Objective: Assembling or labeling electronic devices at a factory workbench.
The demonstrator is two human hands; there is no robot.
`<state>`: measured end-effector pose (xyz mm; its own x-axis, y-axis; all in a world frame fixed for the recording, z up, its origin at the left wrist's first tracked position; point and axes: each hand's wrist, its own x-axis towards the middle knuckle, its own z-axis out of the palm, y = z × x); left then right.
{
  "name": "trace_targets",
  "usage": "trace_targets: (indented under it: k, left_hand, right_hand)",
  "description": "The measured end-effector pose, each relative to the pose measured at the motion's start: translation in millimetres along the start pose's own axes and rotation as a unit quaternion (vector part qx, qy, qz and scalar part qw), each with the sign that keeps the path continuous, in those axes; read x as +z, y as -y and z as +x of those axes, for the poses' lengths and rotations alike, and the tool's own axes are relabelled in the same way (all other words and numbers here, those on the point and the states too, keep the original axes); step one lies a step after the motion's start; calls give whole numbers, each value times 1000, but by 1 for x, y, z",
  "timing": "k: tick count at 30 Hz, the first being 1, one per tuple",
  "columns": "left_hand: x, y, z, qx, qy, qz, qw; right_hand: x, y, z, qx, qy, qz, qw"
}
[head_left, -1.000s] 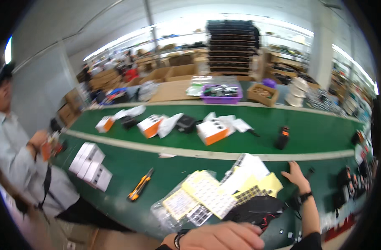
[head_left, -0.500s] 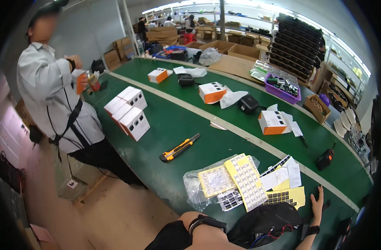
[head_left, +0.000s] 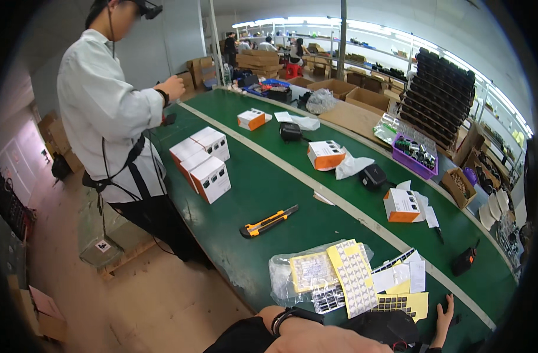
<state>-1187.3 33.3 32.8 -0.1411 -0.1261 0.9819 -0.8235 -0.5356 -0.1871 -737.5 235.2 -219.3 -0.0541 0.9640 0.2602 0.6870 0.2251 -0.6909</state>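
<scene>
My right hand (head_left: 444, 317) rests at the table's right side, fingers spread, near a black cloth pouch (head_left: 387, 326) and holding nothing visible. At the lower edge is my left hand (head_left: 328, 340), behind a black wristband (head_left: 292, 316); its fingers are out of sight. Just beyond lie a yellow-edged sticker sheet (head_left: 352, 279) and a clear plastic bag (head_left: 281, 282) with a yellow-framed sheet inside. White paper slips (head_left: 417, 275) and a yellow sheet of dark square stickers (head_left: 401, 304) overlap beside them. Farther off lies an orange-and-black utility knife (head_left: 269, 222).
White-and-orange boxes (head_left: 210, 179) stand grouped at the left; single boxes (head_left: 401, 205) line the far side with black cases (head_left: 372, 176). A handheld radio (head_left: 466, 259) and a purple basket of parts (head_left: 415, 156) are at right. A co-worker (head_left: 110, 106) stands left of the green table (head_left: 316, 235).
The whole view has shifted, so the table things appear farther right and lower. The co-worker's hand has moved forward, away from the chest. My right hand stays spread by the pouch.
</scene>
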Motion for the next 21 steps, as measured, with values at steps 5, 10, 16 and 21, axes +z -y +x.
trace_targets:
  k: [5,10,16,21]
  left_hand:
    - [-7,28,-18,20,35,-18,999]
    - [13,37,-2,107,-62,77,989]
    - [58,22,27,-20,-81,-40,996]
    - [90,16,29,-161,-116,-161,967]
  right_hand:
    - [0,-18,4,-14,-14,-5,1000]
    - [2,-9,6,-1,-11,-7,1000]
    - [3,-25,16,-26,-22,-30,999]
    - [2,-29,18,-15,-23,-25,999]
